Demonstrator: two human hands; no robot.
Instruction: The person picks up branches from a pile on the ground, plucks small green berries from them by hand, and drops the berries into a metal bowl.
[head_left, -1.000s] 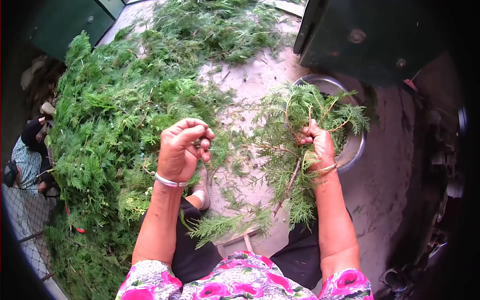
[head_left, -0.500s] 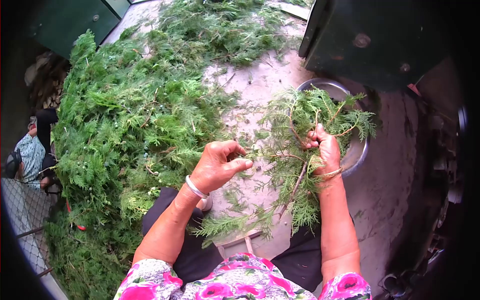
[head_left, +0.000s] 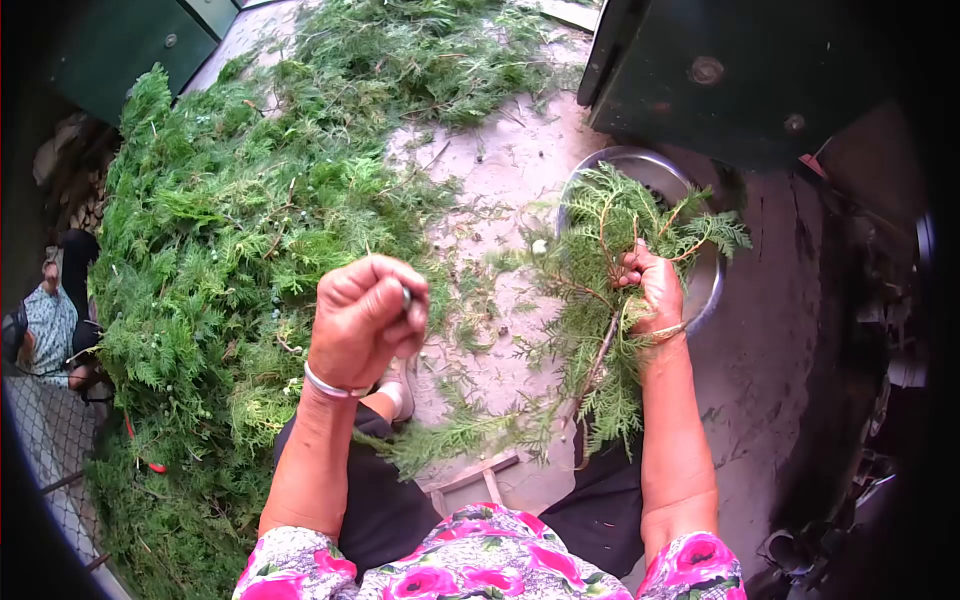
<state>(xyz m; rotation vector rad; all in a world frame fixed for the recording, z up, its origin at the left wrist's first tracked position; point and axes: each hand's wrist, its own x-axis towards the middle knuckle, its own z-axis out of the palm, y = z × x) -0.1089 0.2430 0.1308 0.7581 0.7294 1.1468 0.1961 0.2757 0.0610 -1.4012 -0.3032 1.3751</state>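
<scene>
My left hand [head_left: 368,322], a light bangle on its wrist, is raised near the right edge of the pile of green cuttings [head_left: 240,250]. Its fingers are curled, with a small dark round thing between thumb and forefinger, too small to name. The fist of my right hand [head_left: 655,290] is closed round the stems of a leafy conifer branch [head_left: 610,225]. Sprigs of it fan out over a metal basin [head_left: 712,290] and hang down toward my lap.
Loose sprigs lie on the pale floor [head_left: 510,160]. Dark green panels [head_left: 740,80] stand at the upper right. Another person [head_left: 52,310] sits at the far left behind wire mesh [head_left: 50,430]. A small wooden frame [head_left: 475,474] is between my knees.
My left hand has moved left, away from the branch, and its fingers have curled in. My right hand keeps its hold on the branch. The view has shifted slightly.
</scene>
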